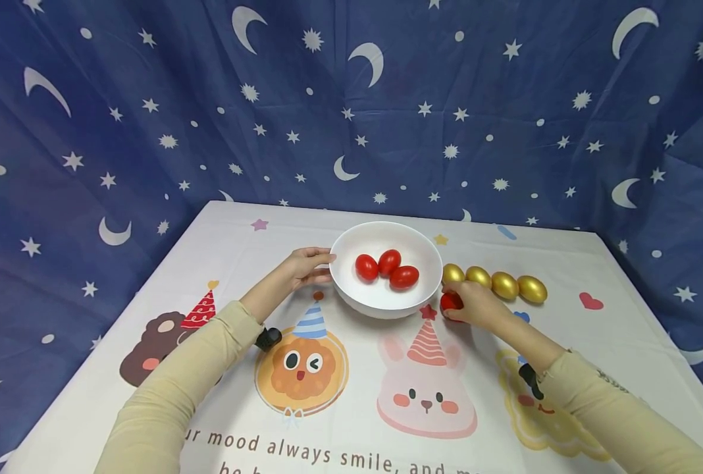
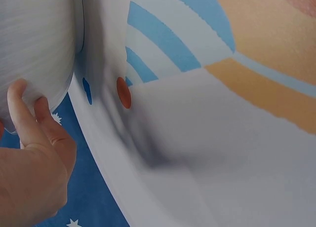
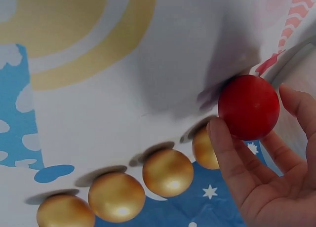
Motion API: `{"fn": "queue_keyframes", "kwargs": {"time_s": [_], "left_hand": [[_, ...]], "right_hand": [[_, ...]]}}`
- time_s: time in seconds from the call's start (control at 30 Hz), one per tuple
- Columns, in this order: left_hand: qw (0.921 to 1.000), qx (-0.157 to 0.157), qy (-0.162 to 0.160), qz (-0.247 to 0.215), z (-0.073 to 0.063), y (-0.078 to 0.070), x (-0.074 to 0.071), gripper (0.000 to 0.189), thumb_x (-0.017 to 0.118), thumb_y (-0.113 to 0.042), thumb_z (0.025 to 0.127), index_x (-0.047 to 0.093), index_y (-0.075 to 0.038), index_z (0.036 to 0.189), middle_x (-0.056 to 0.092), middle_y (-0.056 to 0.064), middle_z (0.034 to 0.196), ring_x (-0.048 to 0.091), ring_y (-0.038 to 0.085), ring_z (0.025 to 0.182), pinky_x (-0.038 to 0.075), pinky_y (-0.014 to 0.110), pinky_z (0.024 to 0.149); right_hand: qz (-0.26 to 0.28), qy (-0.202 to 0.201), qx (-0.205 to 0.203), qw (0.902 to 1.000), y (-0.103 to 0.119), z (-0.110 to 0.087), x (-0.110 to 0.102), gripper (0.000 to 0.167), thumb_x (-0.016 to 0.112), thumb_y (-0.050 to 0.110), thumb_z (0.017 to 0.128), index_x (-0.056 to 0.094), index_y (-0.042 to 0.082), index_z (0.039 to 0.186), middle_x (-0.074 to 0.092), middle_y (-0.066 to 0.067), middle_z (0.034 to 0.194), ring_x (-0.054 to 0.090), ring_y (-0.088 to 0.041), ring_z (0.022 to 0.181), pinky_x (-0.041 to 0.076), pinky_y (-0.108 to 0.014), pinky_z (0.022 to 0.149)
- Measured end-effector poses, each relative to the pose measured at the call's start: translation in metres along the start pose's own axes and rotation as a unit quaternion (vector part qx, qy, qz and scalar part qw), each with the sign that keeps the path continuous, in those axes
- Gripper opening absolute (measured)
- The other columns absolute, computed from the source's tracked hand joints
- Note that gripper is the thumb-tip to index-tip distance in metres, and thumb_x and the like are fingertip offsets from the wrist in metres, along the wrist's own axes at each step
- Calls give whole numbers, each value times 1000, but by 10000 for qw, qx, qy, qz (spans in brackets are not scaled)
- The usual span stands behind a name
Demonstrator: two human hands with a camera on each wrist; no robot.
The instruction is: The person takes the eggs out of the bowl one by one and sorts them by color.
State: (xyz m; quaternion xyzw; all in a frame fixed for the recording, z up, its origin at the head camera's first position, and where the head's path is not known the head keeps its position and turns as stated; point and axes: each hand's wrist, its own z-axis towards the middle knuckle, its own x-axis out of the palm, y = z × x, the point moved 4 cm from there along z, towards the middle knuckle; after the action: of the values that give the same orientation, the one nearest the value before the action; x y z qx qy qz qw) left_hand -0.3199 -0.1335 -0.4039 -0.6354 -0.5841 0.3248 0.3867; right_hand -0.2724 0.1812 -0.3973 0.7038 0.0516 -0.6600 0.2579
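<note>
A white bowl [image 1: 381, 304] stands near the back middle of the table with three red eggs [image 1: 403, 277] inside. At its left side, my left hand [image 1: 305, 266] holds the bowl, fingers against the outer wall; the left wrist view shows fingertips on that wall [image 2: 37, 44]. To the right of the bowl, my right hand [image 1: 476, 304] grips another red egg [image 1: 449, 304]. The right wrist view shows this red egg [image 3: 248, 107] between the fingers and thumb of the right hand [image 3: 269, 182]. Just beyond the hand lies a row of several golden eggs [image 1: 505, 285].
A white tablecloth [image 1: 600, 342] printed with cartoon faces and lettering covers the table. Behind it hangs a dark blue curtain [image 1: 304, 145] with moons and stars. A black strap part [image 1: 268, 338] shows at the left wrist, another [image 1: 530, 380] at the right.
</note>
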Motion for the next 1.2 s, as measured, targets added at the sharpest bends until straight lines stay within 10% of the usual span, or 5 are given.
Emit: {"fn": "queue_keyframes", "kwargs": {"time_s": [0.93, 1.2], "left_hand": [[9999, -75, -60, 35, 0, -1, -1, 44, 61, -16, 92, 50, -8, 135, 51, 12, 132, 63, 15, 86, 62, 20, 71], [9999, -91, -104, 59, 0, 0, -1, 45, 62, -16, 92, 50, -8, 135, 54, 12, 129, 63, 15, 85, 62, 20, 71]], "right_hand": [[108, 126, 262, 9995, 15, 2, -41, 40, 70, 5, 81, 60, -5, 118, 66, -25, 107, 62, -39, 95, 62, -43, 77], [337, -48, 123, 9993, 26, 9, -56, 26, 68, 6, 81, 64, -4, 105, 67, -19, 92, 59, -26, 76, 63, -33, 67]]}}
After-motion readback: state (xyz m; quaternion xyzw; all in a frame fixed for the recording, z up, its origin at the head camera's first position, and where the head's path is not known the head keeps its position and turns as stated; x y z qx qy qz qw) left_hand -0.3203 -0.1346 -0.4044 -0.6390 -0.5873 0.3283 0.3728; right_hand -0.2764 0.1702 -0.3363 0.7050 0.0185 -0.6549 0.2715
